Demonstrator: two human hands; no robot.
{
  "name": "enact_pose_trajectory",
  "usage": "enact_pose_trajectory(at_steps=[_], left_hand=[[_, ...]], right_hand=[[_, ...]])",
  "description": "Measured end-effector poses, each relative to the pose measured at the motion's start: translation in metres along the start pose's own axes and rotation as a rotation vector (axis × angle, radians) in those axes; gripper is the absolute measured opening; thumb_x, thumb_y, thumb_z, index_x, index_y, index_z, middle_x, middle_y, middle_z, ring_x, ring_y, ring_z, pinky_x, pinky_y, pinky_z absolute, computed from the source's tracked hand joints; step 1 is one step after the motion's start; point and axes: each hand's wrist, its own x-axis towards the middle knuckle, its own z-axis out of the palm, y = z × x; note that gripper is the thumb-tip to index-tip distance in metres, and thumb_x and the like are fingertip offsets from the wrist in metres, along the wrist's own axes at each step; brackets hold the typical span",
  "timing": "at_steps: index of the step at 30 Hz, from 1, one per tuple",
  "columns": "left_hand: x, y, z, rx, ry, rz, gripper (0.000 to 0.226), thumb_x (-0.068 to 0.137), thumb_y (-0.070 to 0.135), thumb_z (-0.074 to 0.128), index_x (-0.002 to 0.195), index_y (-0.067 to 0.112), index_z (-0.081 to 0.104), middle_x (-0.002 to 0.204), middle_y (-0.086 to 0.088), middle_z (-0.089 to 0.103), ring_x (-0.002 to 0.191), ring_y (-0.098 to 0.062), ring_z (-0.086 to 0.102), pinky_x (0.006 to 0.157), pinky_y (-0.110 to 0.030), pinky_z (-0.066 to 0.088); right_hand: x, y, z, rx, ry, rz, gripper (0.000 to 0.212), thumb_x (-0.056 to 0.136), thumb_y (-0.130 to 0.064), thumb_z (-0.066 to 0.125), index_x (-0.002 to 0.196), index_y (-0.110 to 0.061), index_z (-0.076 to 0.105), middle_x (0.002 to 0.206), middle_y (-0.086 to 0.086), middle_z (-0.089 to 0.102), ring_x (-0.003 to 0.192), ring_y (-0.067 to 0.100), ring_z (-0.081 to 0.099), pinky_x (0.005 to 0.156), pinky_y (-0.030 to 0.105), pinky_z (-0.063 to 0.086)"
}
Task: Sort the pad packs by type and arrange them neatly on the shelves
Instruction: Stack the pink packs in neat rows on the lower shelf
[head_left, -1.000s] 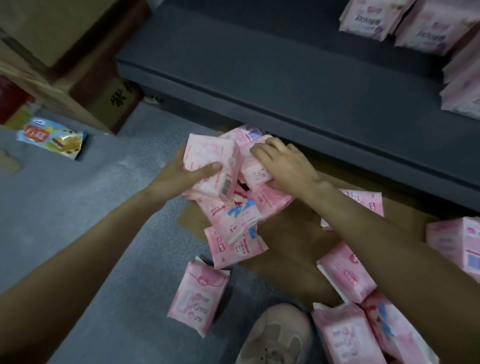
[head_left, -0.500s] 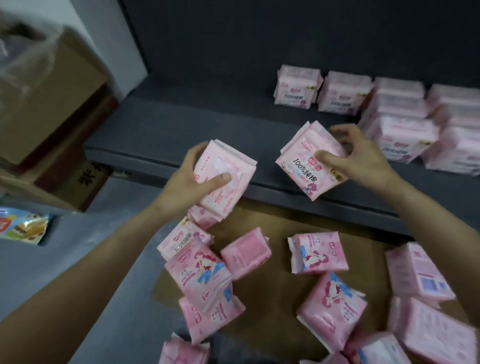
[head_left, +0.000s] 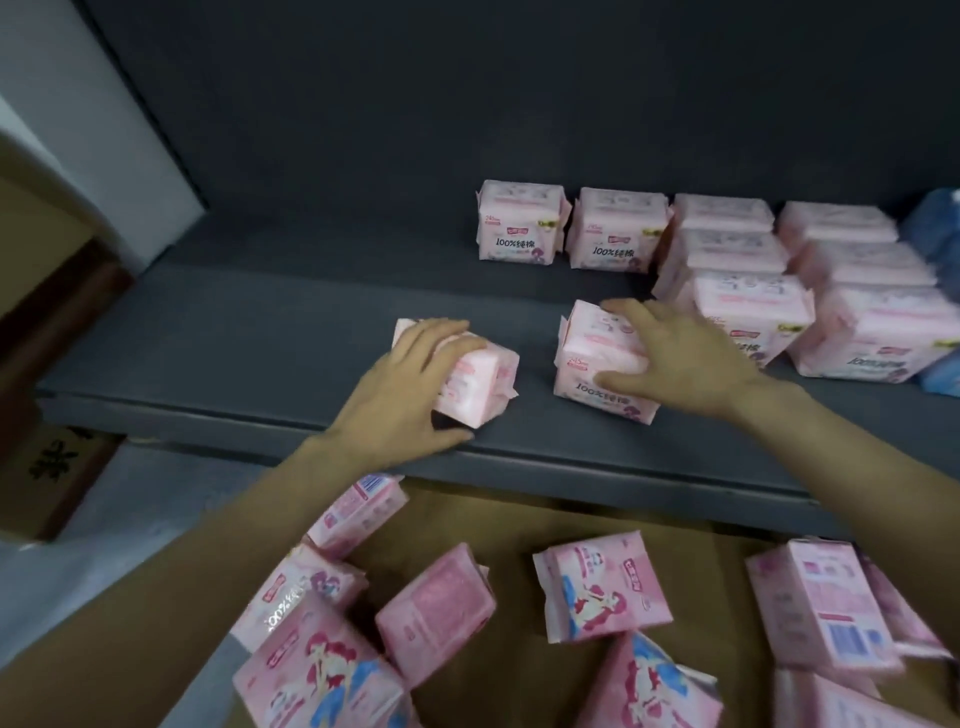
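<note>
Head view: a tilted pack (head_left: 470, 382) is gripped by the left hand (head_left: 410, 395), an upright pack (head_left: 597, 364) by the right hand (head_left: 680, 358), both on the shelf (head_left: 234, 343). Stocked rows (head_left: 753, 270) lie rightward, nearer the right hand; unsorted packs (head_left: 436, 613) remain below.

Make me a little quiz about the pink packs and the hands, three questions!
1. True or false: the left hand and the right hand each have a pink pack on the grey shelf.
2. Which is printed on the right hand's pack? A) 100% B) a blue star C) nothing
3. Fill in: the loose packs with a cartoon girl lie on brown ____ below the shelf.

Key: 1 true; 2 A; 3 cardboard.
</note>
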Motion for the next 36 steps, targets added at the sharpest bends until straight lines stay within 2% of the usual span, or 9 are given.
enact_pose_trajectory(at_steps=[3, 7, 14, 19, 22, 27, 29, 32, 36], left_hand=[[-0.019, -0.003, -0.009, -0.162, -0.033, -0.012, 0.069, 0.073, 0.060, 0.065, 0.131, 0.029, 0.046, 0.141, 0.013, 0.040, 0.133, -0.012, 0.031, 0.093, -0.037, 0.048], [-0.032, -0.014, -0.023, -0.180, -0.119, 0.015, 0.050, 0.076, 0.051, 0.069, 0.120, 0.043, 0.046, 0.138, 0.019, 0.037, 0.128, -0.006, 0.031, 0.083, -0.046, 0.053], [0.023, -0.016, -0.042, -0.033, -0.553, -0.150, 0.124, 0.057, 0.064, 0.079, 0.149, 0.041, -0.002, 0.157, 0.016, 0.005, 0.142, -0.003, -0.008, 0.114, -0.044, 0.020], [0.050, -0.014, -0.037, -0.049, -0.808, -0.148, 0.116, 0.061, 0.061, 0.080, 0.149, 0.037, 0.009, 0.147, 0.011, 0.031, 0.135, -0.014, 0.029, 0.109, -0.034, 0.032], [0.058, -0.004, -0.041, 0.102, -0.793, 0.012, 0.113, 0.061, 0.063, 0.077, 0.146, 0.047, 0.003, 0.145, 0.012, 0.030, 0.133, -0.016, 0.030, 0.107, -0.036, 0.032], [0.061, 0.011, -0.049, 0.382, -0.777, 0.550, 0.096, 0.061, 0.062, 0.075, 0.140, 0.051, 0.022, 0.155, 0.013, -0.015, 0.142, -0.016, -0.024, 0.114, -0.053, 0.010], [0.057, 0.007, -0.051, 0.465, -0.840, 0.524, 0.092, 0.065, 0.055, 0.074, 0.140, 0.048, 0.022, 0.155, 0.012, -0.013, 0.143, -0.021, -0.020, 0.112, -0.052, 0.020], [0.058, -0.003, -0.049, 0.413, -0.807, 0.377, 0.073, 0.073, 0.042, 0.067, 0.134, 0.046, 0.027, 0.150, 0.014, 0.005, 0.129, -0.022, 0.029, 0.082, -0.031, 0.041], [0.081, -0.019, -0.049, -0.030, -0.377, -0.051, 0.073, 0.070, 0.043, 0.076, 0.129, 0.043, 0.034, 0.132, 0.013, 0.029, 0.107, -0.010, 0.046, 0.084, -0.025, 0.039]], right_hand=[[0.001, 0.005, 0.004, -0.063, 0.018, -0.029, 0.088, 0.078, -0.055, 0.065, 0.148, -0.029, 0.020, 0.138, 0.005, 0.043, 0.126, 0.030, 0.041, 0.100, 0.042, 0.033], [-0.001, 0.007, 0.011, 0.033, 0.038, -0.036, 0.087, 0.078, -0.050, 0.068, 0.148, -0.029, 0.020, 0.137, 0.006, 0.042, 0.125, 0.030, 0.040, 0.097, 0.041, 0.039], [0.002, 0.008, 0.014, -0.014, 0.050, -0.070, 0.086, 0.077, -0.052, 0.066, 0.147, -0.026, 0.023, 0.134, 0.008, 0.045, 0.122, 0.032, 0.042, 0.102, 0.043, 0.034], [0.005, 0.000, 0.010, -0.092, 0.084, -0.082, 0.084, 0.076, -0.056, 0.065, 0.143, -0.024, 0.027, 0.135, 0.003, 0.046, 0.124, 0.027, 0.039, 0.103, 0.039, 0.024], [0.009, -0.002, 0.011, -0.112, 0.082, -0.090, 0.082, 0.076, -0.058, 0.063, 0.141, -0.023, 0.028, 0.131, 0.002, 0.048, 0.121, 0.026, 0.042, 0.102, 0.038, 0.025], [0.007, 0.001, 0.011, -0.087, 0.099, -0.080, 0.081, 0.077, -0.059, 0.061, 0.142, -0.024, 0.027, 0.131, 0.002, 0.049, 0.119, 0.026, 0.045, 0.101, 0.037, 0.025], [0.005, -0.001, 0.012, -0.084, 0.105, -0.077, 0.081, 0.078, -0.058, 0.061, 0.142, -0.023, 0.027, 0.131, 0.002, 0.048, 0.119, 0.026, 0.045, 0.101, 0.038, 0.025], [0.002, -0.003, 0.011, -0.069, 0.129, -0.073, 0.081, 0.078, -0.058, 0.063, 0.142, -0.023, 0.029, 0.130, 0.002, 0.050, 0.118, 0.026, 0.045, 0.100, 0.037, 0.026], [0.003, -0.002, -0.001, 0.051, 0.223, -0.076, 0.083, 0.077, -0.052, 0.067, 0.144, -0.019, 0.030, 0.133, 0.006, 0.050, 0.121, 0.026, 0.044, 0.101, 0.035, 0.029]])
